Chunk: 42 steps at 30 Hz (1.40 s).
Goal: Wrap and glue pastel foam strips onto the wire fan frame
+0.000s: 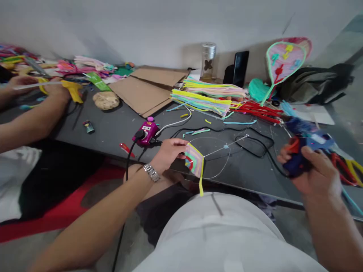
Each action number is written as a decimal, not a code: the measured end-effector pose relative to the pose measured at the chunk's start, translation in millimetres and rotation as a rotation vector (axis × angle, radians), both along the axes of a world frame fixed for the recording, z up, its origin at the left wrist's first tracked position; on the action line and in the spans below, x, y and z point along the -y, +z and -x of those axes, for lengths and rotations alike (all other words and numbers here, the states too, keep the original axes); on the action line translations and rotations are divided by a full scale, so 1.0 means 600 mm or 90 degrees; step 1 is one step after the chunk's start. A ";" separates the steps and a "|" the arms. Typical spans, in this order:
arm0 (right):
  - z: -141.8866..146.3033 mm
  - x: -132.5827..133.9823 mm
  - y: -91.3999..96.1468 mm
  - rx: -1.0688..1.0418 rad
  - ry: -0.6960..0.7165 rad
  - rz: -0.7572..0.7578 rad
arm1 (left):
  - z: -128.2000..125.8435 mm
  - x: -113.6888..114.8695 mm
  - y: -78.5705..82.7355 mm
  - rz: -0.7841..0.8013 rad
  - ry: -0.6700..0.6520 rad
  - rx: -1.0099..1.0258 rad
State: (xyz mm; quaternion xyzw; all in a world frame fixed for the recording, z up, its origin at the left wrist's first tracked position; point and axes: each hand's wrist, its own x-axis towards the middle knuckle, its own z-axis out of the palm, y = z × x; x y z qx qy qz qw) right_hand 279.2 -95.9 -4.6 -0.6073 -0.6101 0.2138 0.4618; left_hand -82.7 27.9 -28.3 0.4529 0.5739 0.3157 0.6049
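Observation:
Near the table's front edge my left hand (pixel 169 154) pinches the upper left side of a striped pipe-cleaner piece (pixel 196 161), with bands of yellow, pink, green and red. This piece sits on a thin round wire hoop (pixel 228 160), which has a straight stem and a small blue blob at its far side. A yellow pipe-cleaner end hangs down from the piece. On the right, my right hand (pixel 319 172) is wrapped round a dark blue glue gun (pixel 296 160) with an orange trigger, held apart from the hoop. Motion blurs the gun, and I cannot make out its nozzle clearly.
Bundles of pipe cleaners (pixel 204 102) lie behind the hoop. A purple power strip (pixel 147 133) and a looping black cable (pixel 255 155) lie nearby. Scissors (pixel 344 168) are at far right. At left, another person's hands (pixel 55 90) hold a yellow glue gun (pixel 73 90).

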 end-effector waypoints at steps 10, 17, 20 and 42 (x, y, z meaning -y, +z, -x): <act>0.224 -0.030 -0.021 -0.500 0.111 0.381 | 0.006 0.006 -0.004 0.062 -0.012 0.026; 0.261 -0.040 -0.040 -0.433 0.113 0.448 | 0.008 0.001 -0.009 0.110 -0.005 0.077; 0.265 -0.041 -0.041 -0.422 0.105 0.426 | 0.009 0.000 -0.013 0.119 -0.002 0.091; 0.287 -0.051 -0.055 -0.385 0.062 0.415 | 0.016 0.001 -0.021 0.128 -0.003 0.153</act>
